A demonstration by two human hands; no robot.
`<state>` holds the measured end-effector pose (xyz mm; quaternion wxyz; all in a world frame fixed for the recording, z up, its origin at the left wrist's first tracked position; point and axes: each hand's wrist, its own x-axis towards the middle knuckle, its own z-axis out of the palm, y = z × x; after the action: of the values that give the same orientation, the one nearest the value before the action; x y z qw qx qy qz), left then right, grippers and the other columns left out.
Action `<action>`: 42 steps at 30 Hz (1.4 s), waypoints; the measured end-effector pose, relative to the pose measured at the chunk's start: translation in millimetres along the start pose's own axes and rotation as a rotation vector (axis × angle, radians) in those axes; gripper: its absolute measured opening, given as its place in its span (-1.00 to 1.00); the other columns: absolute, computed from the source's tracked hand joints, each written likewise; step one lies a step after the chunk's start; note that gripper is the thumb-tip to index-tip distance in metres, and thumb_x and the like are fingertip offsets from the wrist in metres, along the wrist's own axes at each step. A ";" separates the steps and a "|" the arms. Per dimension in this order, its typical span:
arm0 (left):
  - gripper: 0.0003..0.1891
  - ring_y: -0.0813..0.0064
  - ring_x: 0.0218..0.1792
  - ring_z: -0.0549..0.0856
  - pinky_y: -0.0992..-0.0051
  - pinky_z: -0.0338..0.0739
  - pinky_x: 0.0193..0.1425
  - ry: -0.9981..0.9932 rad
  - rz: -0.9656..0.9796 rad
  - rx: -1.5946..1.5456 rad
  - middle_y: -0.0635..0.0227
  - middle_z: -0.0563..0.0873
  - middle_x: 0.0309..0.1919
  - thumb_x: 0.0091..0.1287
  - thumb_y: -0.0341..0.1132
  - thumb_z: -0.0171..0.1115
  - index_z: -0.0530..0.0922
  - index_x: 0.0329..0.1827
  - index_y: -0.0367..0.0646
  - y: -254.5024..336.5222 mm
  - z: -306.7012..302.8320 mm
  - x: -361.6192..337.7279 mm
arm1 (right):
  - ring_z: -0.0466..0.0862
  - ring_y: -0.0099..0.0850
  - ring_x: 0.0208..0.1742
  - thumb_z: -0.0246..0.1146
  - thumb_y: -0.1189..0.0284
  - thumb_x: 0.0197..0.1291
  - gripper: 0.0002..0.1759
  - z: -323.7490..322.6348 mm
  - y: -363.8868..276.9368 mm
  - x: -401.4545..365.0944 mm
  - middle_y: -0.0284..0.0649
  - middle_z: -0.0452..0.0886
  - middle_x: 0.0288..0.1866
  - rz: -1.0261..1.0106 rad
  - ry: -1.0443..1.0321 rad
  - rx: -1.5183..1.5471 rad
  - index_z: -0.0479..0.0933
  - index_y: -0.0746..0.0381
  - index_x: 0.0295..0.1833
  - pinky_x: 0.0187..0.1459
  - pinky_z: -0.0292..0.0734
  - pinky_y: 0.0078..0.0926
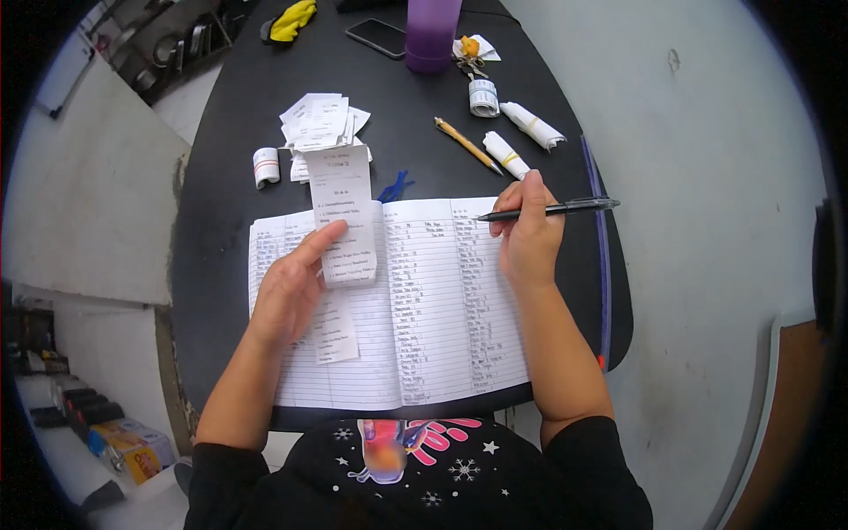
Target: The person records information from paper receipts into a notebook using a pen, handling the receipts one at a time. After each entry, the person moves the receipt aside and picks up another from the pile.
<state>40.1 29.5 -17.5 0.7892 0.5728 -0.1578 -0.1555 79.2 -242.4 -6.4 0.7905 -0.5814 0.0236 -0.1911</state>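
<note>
- Squarely in front of the person, an open ledger [424, 300] lies flat on the dark tabletop [221, 230], both pages lined and filled with columns of small handwriting.
- The left hand [287, 287] rests on the ledger's left page, fingers curled and thumb stretched out, gripping the lower left edge of a long receipt strip [343, 212].
- That receipt strip runs from the ledger's centre fold up past its top edge onto the tabletop, printed side up.
- A second slip [336, 331] lies on the left page just below the strip, partly under the left hand.
- The right hand [527, 238] sits over the ledger's upper right corner, closed around a black pen [565, 208]; the pen lies nearly level, tip pointing left above the top lines of the right page.
- The two hands are well apart, one on each page.
- Beyond the ledger's top edge, on the left, is a loose pile of receipts [320, 119] with a small paper roll [265, 166] beside it.
- Just above the centre fold lies a bit of blue cord [395, 187].
- Beyond the ledger's top right are a wooden pencil [466, 144] and three rolled-up receipts [505, 153].
- Far past the ledger, at the tabletop's back edge, stand a purple cup [431, 35] and a dark phone [377, 37].
</note>
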 end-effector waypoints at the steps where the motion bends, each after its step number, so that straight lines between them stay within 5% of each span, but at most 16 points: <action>1: -0.24 0.24 0.36 0.25 0.24 0.12 0.40 0.001 -0.003 0.003 0.03 0.24 0.36 0.35 0.14 -0.04 0.22 0.35 -0.41 0.1 -0.1 -0.3 | 0.36 -0.59 -0.70 -0.01 0.21 0.40 -0.50 -0.4 0.0 0.0 -0.29 0.41 -0.67 0.001 -0.003 -0.006 0.37 0.24 -0.59 -0.64 0.24 -0.66; 23: -0.22 0.26 0.33 0.29 0.27 0.18 0.38 0.042 0.006 0.036 0.05 0.28 0.34 0.33 0.17 -0.03 0.23 0.34 -0.41 1.0 6.0 -2.3 | 0.31 -0.65 -0.73 0.02 0.18 0.39 -0.47 -1.4 2.4 1.7 -0.35 0.35 -0.71 0.006 0.027 -0.062 0.35 0.22 -0.64 -0.67 0.18 -0.69; 32: -0.25 0.22 0.34 0.29 0.13 0.16 0.36 0.045 0.024 0.080 0.06 0.31 0.34 0.29 0.17 -0.05 0.29 0.35 -0.28 0.2 7.1 -1.3 | 0.29 -0.66 -0.71 0.05 0.14 0.37 -0.48 -2.5 -12.0 1.6 -0.38 0.34 -0.71 -0.103 -0.025 -0.014 0.34 0.19 -0.64 -0.67 0.16 -0.69; 34: -0.26 0.27 0.33 0.30 0.25 0.21 0.35 0.034 0.034 0.071 0.08 0.27 0.36 0.32 0.14 -0.03 0.28 0.34 -0.34 1.8 7.2 -2.5 | 0.28 -0.67 -0.70 0.05 0.15 0.37 -0.48 -0.5 -20.9 -5.8 -0.38 0.34 -0.71 -0.075 -0.042 -0.038 0.33 0.19 -0.64 -0.66 0.15 -0.69; 42: -0.31 0.26 0.34 0.29 0.23 0.18 0.37 0.036 0.048 0.070 0.09 0.30 0.35 0.31 0.12 -0.02 0.33 0.33 -0.25 6.1 12.3 -6.0 | 0.25 -0.70 -0.69 0.04 0.22 0.36 -0.53 -19.8 -28.3 -62.5 -0.43 0.32 -0.70 0.100 -0.142 -0.158 0.33 0.18 -0.62 -0.65 0.10 -0.68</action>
<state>29.9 23.4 -8.5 0.7749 0.5989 -0.1623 -0.1205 8.4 -246.9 1.9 0.7504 -0.6522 0.0113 -0.1074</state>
